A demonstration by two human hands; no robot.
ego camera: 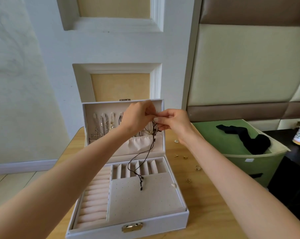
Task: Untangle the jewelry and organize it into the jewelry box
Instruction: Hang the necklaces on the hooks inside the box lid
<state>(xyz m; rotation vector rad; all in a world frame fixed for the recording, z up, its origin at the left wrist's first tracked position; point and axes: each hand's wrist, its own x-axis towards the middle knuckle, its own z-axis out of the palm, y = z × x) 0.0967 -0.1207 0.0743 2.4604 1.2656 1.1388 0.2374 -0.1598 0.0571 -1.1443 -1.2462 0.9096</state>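
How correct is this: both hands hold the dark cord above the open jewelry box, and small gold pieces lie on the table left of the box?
Wrong side. The head view shows the small gold pieces on the table right of the jewelry box. The left hand and right hand do hold the dark cord above it.
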